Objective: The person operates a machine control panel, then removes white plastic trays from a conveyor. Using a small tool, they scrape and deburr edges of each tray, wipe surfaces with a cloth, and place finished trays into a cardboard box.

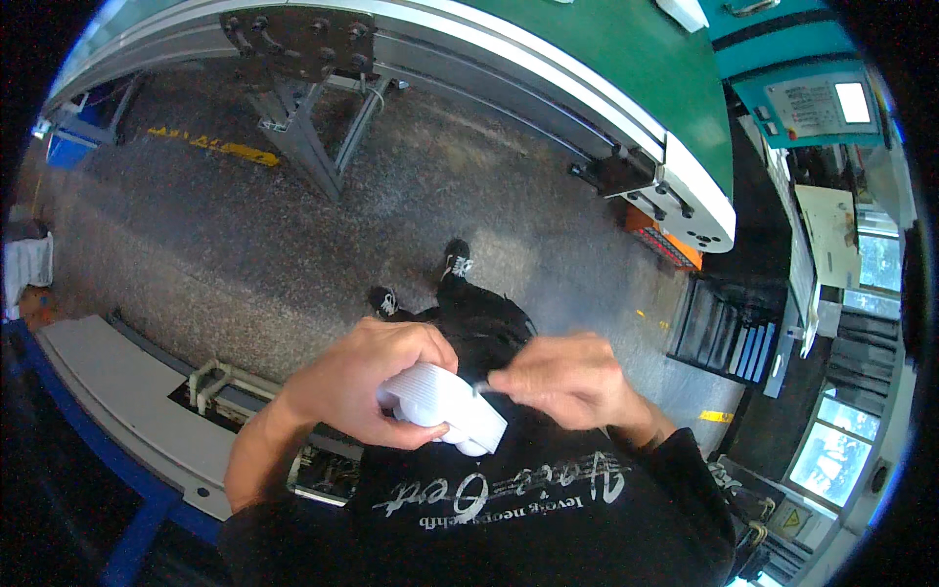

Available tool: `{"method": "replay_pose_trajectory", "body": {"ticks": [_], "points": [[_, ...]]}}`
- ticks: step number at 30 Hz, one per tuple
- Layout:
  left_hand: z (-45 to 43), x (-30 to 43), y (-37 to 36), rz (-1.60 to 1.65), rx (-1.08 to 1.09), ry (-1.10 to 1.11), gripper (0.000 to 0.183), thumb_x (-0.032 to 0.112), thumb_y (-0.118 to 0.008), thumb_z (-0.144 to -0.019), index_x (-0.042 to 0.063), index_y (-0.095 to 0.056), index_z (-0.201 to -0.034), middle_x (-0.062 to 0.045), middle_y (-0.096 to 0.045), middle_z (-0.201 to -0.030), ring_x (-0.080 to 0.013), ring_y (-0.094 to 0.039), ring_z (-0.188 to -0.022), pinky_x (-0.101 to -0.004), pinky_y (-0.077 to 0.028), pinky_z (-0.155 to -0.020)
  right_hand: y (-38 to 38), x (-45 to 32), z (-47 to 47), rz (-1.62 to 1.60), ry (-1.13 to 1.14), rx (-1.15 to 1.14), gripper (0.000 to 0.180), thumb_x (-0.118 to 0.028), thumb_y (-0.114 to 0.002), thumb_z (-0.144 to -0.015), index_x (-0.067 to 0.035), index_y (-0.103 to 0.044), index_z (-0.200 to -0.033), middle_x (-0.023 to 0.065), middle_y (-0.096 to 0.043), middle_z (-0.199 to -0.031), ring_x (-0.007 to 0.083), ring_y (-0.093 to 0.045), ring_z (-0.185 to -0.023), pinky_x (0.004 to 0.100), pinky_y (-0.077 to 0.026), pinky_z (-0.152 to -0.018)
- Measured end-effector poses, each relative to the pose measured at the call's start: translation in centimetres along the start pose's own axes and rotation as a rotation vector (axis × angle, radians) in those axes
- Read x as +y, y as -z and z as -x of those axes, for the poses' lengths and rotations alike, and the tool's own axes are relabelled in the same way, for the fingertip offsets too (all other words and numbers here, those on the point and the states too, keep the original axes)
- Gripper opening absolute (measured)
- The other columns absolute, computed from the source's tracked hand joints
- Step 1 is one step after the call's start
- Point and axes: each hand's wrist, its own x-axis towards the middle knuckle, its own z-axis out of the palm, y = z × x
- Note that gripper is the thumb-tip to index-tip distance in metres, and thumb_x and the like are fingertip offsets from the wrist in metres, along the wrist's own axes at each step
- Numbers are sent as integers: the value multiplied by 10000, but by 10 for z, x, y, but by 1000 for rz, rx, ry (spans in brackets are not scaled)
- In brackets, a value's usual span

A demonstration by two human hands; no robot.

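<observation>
My left hand (367, 381) grips a white ribbed plastic part (440, 400) in front of my chest. Rounded bulges show along the part's lower side, and a flat ribbed end points to the right. Close to its right upper edge is my right hand (561, 378), blurred, with the fingers curled in. A small pale, thin object (481, 387) sticks out between the right thumb and finger and reaches the part's edge. Its exact kind cannot be made out, as the hand hides most of it.
A green-belt conveyor (623, 81) with a metal frame curves across the top. Behind me on the left runs a pale machine panel (139, 411). An orange box (664, 238) sits under the conveyor's end. A teal machine with a control panel (814, 106) stands upper right.
</observation>
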Motion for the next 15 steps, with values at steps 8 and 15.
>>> {"method": "replay_pose_trajectory", "body": {"ticks": [8,15], "points": [[5,-4,1,12,24,23,449,201,-853,-638,35,-556,-931,-135,-667,-909,-254,-678,-738,-329,-513,-618,3,-2,-6,40,-22,-96,276,-24,-645,-853,-59,-708,-1120,81,-631,-783,227,-639,-634,355,-516,-536],[6,-7,0,33,25,35,421,206,-841,-656,8,-575,-917,-148,-668,-898,-256,-685,-734,-325,-513,-619,-3,3,-5,55,-63,-69,264,-38,-690,-841,-51,-708,-1105,115,-662,-806,231,-664,-664,331,-510,-534]]}}
